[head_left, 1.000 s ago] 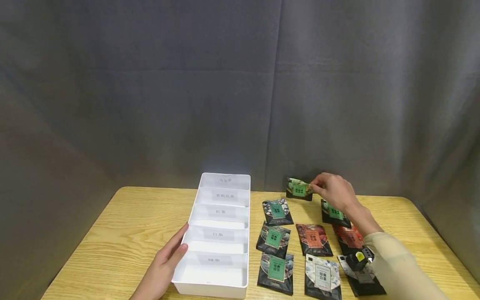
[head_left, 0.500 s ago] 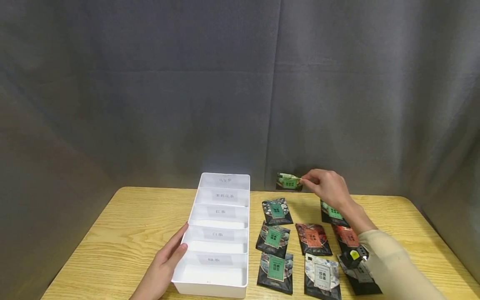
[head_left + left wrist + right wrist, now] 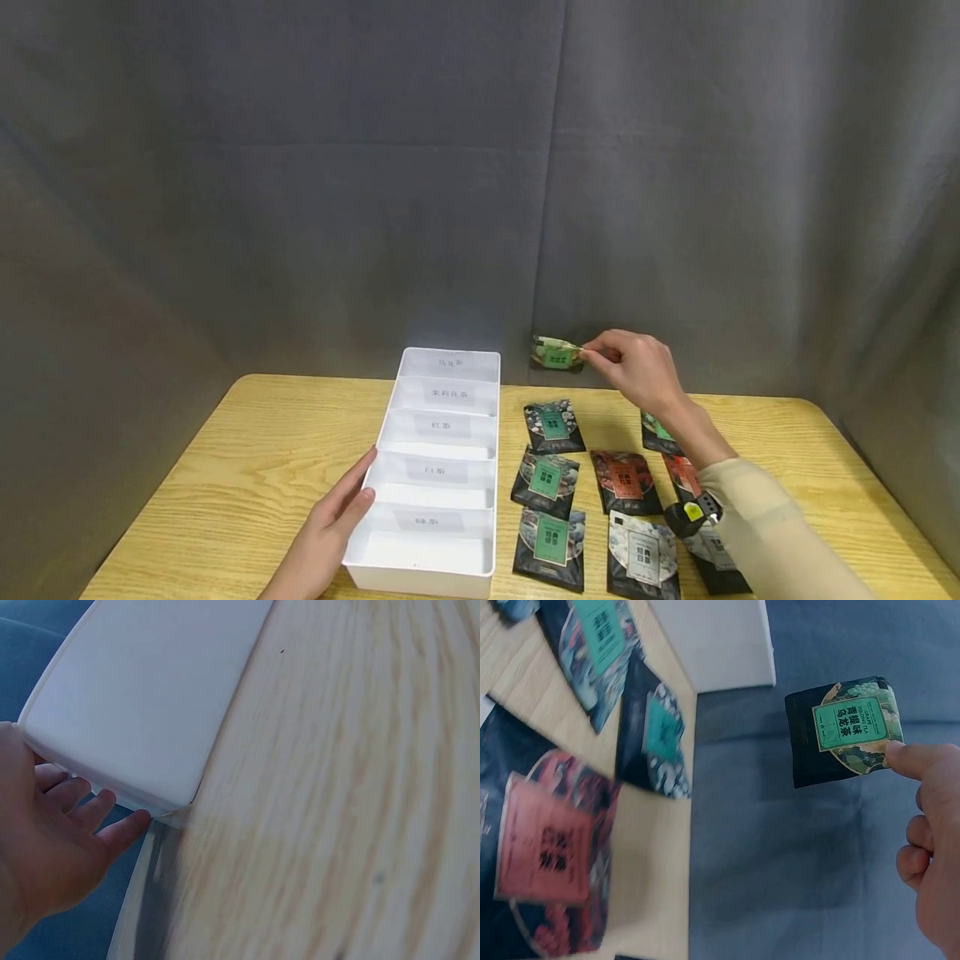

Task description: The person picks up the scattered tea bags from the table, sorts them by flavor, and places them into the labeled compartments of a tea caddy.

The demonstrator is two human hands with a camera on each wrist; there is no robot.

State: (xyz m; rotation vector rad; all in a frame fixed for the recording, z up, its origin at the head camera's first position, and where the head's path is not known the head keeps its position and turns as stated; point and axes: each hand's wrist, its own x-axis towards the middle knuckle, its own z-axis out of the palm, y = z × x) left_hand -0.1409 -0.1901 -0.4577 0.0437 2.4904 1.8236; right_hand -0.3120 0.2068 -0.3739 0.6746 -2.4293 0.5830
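Right hand [image 3: 637, 367]: fingers clamped on edge of square, glossy green-and-black sachet [image 3: 555, 356], raised at two o'clock from white rectangular plastic box [image 3: 417, 580], open gap between. Left hand [image 3: 324, 533]: thumb and forefinger apart, touching nine-o'clock edge.

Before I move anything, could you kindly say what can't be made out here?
Head view: the right arm hides parts of the green packet and red packet beneath it.
Left wrist view: the outer face of the white box hides its compartments.
Right wrist view: the back of the held packet faces away; the frame edge crops the right hand.
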